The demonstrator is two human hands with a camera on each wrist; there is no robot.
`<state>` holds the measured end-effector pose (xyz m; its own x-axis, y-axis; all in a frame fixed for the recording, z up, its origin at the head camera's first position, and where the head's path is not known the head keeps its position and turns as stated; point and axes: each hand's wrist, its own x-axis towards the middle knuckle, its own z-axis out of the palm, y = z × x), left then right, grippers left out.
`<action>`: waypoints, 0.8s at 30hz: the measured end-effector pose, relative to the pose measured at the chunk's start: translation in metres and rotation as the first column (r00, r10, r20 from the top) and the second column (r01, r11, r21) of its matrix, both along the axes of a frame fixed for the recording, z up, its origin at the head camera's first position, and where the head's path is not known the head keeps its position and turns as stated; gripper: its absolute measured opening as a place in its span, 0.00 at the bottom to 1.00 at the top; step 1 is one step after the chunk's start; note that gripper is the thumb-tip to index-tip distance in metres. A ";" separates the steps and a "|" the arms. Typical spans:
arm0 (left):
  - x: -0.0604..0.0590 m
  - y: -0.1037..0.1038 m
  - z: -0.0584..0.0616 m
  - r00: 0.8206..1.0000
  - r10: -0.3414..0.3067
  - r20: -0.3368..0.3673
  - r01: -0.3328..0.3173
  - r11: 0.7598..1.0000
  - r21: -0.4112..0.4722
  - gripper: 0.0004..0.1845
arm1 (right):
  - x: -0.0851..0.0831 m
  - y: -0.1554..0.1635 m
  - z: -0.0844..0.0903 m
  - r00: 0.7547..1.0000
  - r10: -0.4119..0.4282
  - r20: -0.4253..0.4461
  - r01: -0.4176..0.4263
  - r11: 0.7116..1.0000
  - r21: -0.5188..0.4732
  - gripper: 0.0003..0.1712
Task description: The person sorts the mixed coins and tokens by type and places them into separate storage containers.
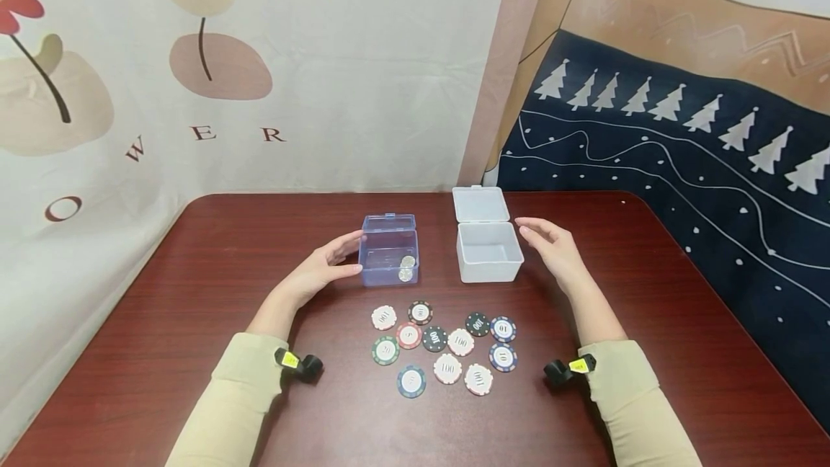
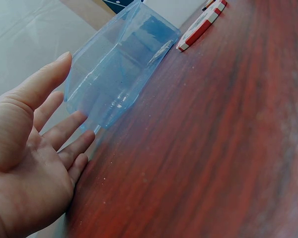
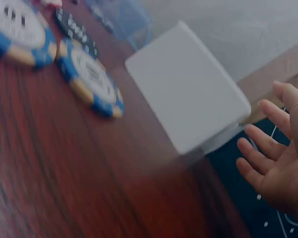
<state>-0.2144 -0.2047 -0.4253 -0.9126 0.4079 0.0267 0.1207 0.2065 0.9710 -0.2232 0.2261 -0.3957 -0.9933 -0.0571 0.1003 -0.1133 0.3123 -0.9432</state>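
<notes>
On the left of the blue see-through box (image 1: pixel 372 256), the left hand (image 1: pixel 318 269) is touching its side with loose, straight fingers. The blue box is standing on the red-brown table (image 1: pixel 207 279), its top facing up, its long side running left to right, its lid leaning back. Round poker chips (image 1: pixel 435 339) are lying in front of it. Right of it, the white box (image 1: pixel 488 271) is standing the same way, lid up. Farther right, the right hand (image 1: pixel 551 247) is hovering by the white box, fingers loosely spread; I cannot tell if they are touching it.

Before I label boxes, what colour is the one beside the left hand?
Translucent blue; the box shows best in the head view.
</notes>
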 end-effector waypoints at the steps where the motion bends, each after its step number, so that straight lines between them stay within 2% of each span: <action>1: 0.000 0.000 0.000 1.000 0.002 0.001 -0.002 1.000 0.001 0.36 | -0.001 0.002 -0.002 1.000 0.016 0.005 -0.016 1.000 -0.003 0.27; 14: -0.001 0.000 -0.002 1.000 0.002 0.009 -0.002 1.000 -0.002 0.36 | -0.014 0.020 -0.023 0.976 0.216 0.041 -0.210 0.972 -0.104 0.27; 19: -0.001 0.001 -0.001 1.000 0.000 0.010 0.000 1.000 0.006 0.36 | -0.015 0.023 -0.027 0.965 0.256 0.060 -0.245 0.958 -0.150 0.27; 24: -0.003 -0.001 -0.003 1.000 -0.001 0.016 0.001 1.000 0.011 0.36 | -0.016 0.022 -0.027 0.960 0.264 0.091 -0.253 0.961 -0.115 0.28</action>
